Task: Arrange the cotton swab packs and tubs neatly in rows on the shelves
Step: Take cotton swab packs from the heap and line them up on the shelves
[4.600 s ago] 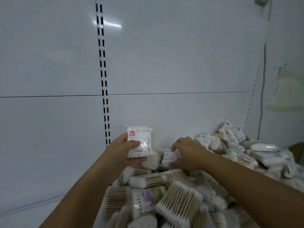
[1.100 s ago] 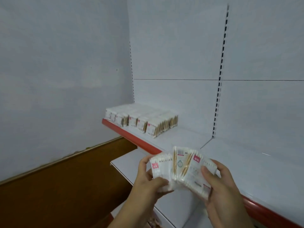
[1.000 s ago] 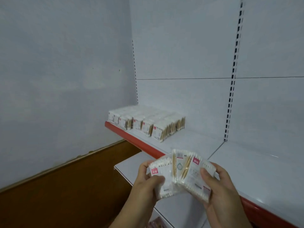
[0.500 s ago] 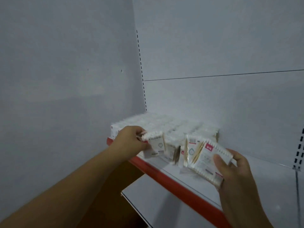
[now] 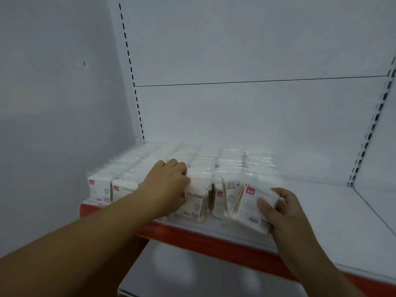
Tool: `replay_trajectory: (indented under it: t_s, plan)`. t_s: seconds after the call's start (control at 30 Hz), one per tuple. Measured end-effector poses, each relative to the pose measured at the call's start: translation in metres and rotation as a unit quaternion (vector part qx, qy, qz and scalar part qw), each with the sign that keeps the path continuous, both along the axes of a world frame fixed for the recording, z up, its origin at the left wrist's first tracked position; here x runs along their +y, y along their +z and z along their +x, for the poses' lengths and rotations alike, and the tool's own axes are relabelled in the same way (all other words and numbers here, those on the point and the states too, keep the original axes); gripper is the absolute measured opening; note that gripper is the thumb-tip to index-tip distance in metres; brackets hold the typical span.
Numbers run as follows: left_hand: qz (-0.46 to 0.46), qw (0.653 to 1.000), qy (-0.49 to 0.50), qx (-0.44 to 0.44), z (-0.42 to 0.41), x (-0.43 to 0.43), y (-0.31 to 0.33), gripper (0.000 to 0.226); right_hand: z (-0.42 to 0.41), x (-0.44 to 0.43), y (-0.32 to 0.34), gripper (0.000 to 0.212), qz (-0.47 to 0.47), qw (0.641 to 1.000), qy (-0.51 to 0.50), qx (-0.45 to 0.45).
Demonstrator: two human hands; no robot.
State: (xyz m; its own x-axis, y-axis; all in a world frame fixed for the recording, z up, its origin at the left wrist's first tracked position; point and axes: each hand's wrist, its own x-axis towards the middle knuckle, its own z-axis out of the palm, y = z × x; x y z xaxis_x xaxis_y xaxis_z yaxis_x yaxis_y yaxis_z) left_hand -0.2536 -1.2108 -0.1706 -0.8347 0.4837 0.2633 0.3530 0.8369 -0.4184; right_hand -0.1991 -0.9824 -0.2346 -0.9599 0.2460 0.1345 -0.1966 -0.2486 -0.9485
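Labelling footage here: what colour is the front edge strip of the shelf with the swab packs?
The strip is red, clearest in the head view.

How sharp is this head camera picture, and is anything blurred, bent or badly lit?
Head view: dim bluish light, no glare; head view: the shelved packs smear into white toward the back, and print on the held packs in the right hand is too soft to read; head view: the slotted upright leans and bows from the wide lens.
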Motion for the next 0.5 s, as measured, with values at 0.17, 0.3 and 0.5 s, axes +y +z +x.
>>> replay_trajectory:
  t_s: [0.17,0.3,0.5]
  plan:
    - [-0.008,0.999,-0.046,0.021,-0.010,-0.009,-0.008,0.045,0.001,-0.014,-0.006,0.019,-0.006,0.999,-0.030,-0.019]
    - [0.012,0.997,-0.069,0.022,-0.009,-0.018,-0.014,0.050,0.007,-0.018,-0.009,0.018,-0.003,0.999,-0.045,-0.019]
    - [0.247,0.925,-0.275,0.090,-0.013,-0.030,0.002,0.039,0.010,-0.023,0.000,0.020,-0.033,0.999,-0.016,0.002]
